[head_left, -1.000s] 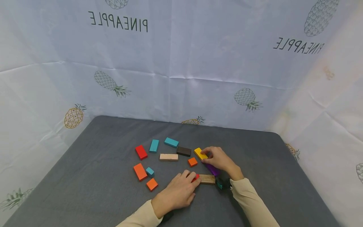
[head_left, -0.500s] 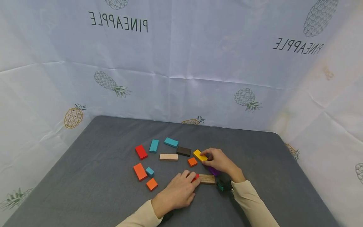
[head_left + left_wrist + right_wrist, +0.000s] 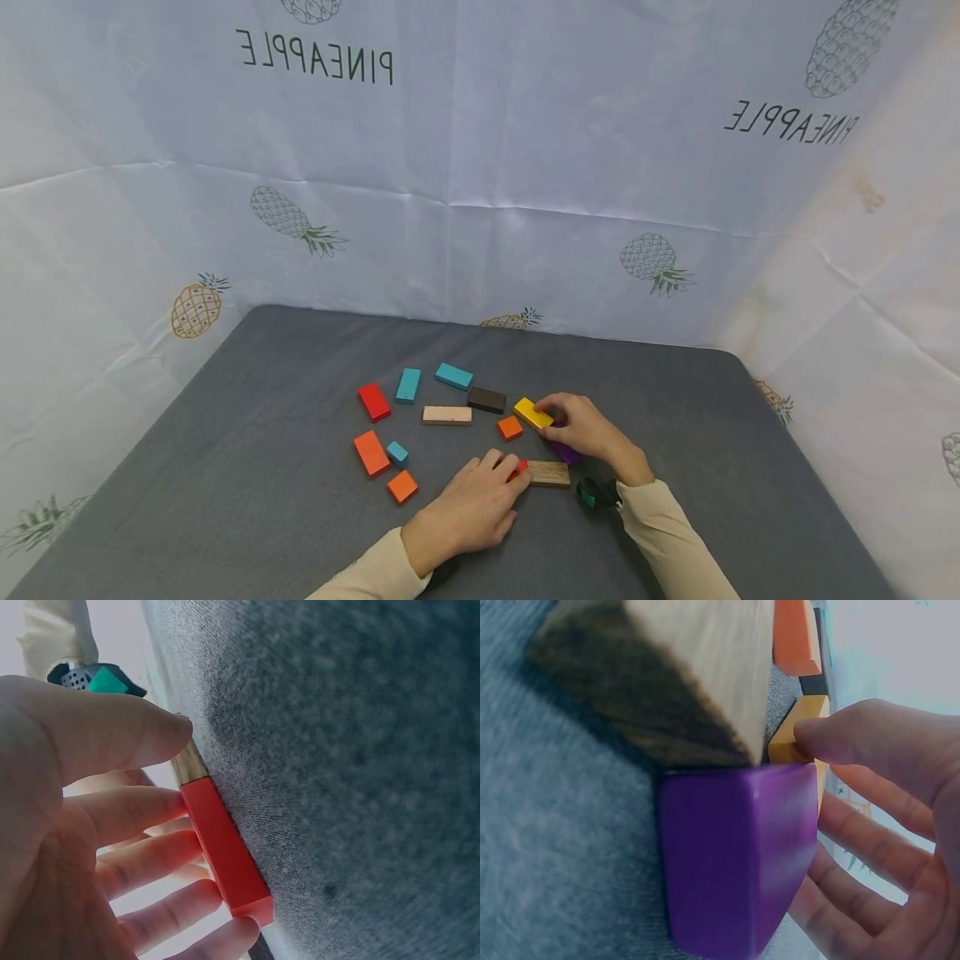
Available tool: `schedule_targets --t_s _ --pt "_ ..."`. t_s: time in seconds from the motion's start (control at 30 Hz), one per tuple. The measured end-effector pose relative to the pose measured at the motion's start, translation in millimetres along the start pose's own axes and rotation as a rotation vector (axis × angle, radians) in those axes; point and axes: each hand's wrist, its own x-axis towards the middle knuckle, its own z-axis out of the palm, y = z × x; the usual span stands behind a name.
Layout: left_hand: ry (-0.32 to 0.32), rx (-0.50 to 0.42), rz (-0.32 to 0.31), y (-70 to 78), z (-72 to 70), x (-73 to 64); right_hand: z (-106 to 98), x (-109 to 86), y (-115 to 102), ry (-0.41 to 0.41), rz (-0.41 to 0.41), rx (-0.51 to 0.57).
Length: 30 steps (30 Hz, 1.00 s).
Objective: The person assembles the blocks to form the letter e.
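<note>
My left hand (image 3: pixel 472 504) rests with its fingertips along a red block (image 3: pixel 229 847); in the left wrist view the fingers are loosely extended and the thumb stands apart from it. End to end with the red block lies a brown wooden block (image 3: pixel 549 474). Thumb and fingers of my right hand (image 3: pixel 581 425) pinch a yellow block (image 3: pixel 532 413) from its two sides. A purple block (image 3: pixel 712 862) sits between the wooden and yellow ones, partly hidden under the right hand in the head view. In the right wrist view, its ends appear right at both neighbours.
Close left of the yellow block is a small orange block (image 3: pixel 510 428). Beyond are a dark brown block (image 3: pixel 487 400), a pale wooden block (image 3: pixel 447 416) and teal blocks (image 3: pixel 453 376). More red and orange blocks (image 3: pixel 371 454) lie leftward on the grey table (image 3: pixel 225 467).
My right hand has drawn the yellow block slightly nearer, toward the purple block. The left hand and the red block have stayed in place.
</note>
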Motion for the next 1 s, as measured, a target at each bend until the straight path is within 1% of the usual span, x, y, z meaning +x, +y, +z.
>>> schedule_targets --t_s 0.3,0.6,0.8,0.87,1.0 --pt "-0.004 -0.001 -0.008 0.4 -1.0 -0.3 -1.5 0.5 -0.4 -0.008 0.0 -0.002" --pt "-0.001 -0.01 -0.003 -0.3 -0.5 -1.2 -3.2 1.3 -1.6 -0.013 0.003 -0.008" --pt "-0.001 0.005 0.001 0.1 -1.3 -1.2 -7.7 4.7 -7.2 0.016 -0.035 -0.068" --pt "-0.005 0.007 0.0 0.1 -1.7 -1.1 -8.9 6.9 -12.1 0.007 -0.052 -0.091" --pt "-0.01 0.003 -0.002 -0.2 -2.5 -0.8 -7.5 12.8 -24.1 -0.039 -0.073 -0.147"
